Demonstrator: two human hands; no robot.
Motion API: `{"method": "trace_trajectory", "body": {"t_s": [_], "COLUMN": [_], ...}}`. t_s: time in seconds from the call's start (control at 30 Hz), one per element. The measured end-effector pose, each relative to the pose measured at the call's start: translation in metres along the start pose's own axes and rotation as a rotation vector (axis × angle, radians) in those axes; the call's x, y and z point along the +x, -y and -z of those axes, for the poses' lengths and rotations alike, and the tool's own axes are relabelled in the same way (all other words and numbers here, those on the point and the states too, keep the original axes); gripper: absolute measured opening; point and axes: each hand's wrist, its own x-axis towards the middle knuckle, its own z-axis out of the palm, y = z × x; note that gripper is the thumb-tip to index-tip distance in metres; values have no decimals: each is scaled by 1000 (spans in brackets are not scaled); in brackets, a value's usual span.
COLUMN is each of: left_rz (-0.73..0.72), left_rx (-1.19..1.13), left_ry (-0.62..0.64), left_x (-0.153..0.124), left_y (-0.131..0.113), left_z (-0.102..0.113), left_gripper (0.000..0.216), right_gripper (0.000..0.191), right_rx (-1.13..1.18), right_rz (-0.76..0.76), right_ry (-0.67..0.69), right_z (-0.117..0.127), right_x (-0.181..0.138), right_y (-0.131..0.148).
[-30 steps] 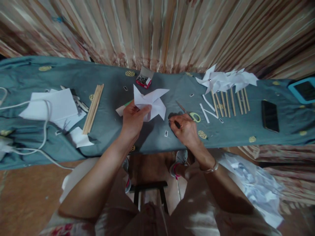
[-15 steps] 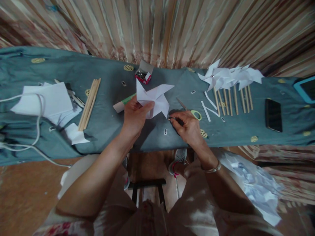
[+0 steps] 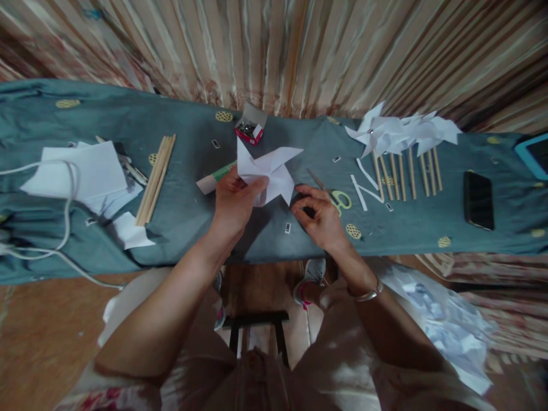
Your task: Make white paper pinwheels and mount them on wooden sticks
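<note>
My left hand [image 3: 235, 194] pinches a white paper pinwheel [image 3: 274, 171] near its centre, thumb on top, above the table. Just right of the pinwheel's lower tip is my right hand [image 3: 319, 217], its thumb and fingertips drawn together. Whatever those fingertips hold is too small or hidden to make out. Beyond my right hand lie scissors with yellow-green handles [image 3: 341, 201], partly covered by it. A small red open box [image 3: 249, 132] of shiny metal pieces stands behind the pinwheel. Under my left hand lies a green and pale strip [image 3: 209, 181], partly hidden.
Wooden sticks [image 3: 156, 180] and a stack of white paper [image 3: 83, 171] lie left, near a white cable [image 3: 66, 222]. At right are several pinwheels on sticks [image 3: 406, 137], paper strips [image 3: 359, 191], a phone [image 3: 478, 200] and a blue-edged device [image 3: 533, 157].
My right hand has shifted slightly left and its fingers have curled differently; the small shiny piece at its fingertips no longer shows. My left hand and the pinwheel stay nearly still.
</note>
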Motion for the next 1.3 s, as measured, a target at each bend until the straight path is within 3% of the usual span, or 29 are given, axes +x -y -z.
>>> {"method": "trace_trajectory", "body": {"t_s": [0.37,0.67,0.93,1.3], "left_rz": [-8,-11,-5,23], "left_rx": [32,22,89,78], "left_ry": [20,53,67,70], "left_x": [-2,-1,-3,-2], "left_y": [1,3,5,8], "left_z": [3,5,5,4], "left_gripper": [21,18,16,15], "right_gripper": [12,10,7,12], "right_rx": [-2,-2,-18,-95], "right_rz": [-9,13,20,177], "right_ry": [81,18,-23,-10], "right_z": [6,13,4,10], "right_x": [0,0,-1,-10], "right_y": [-7,-14,-8,-7]}}
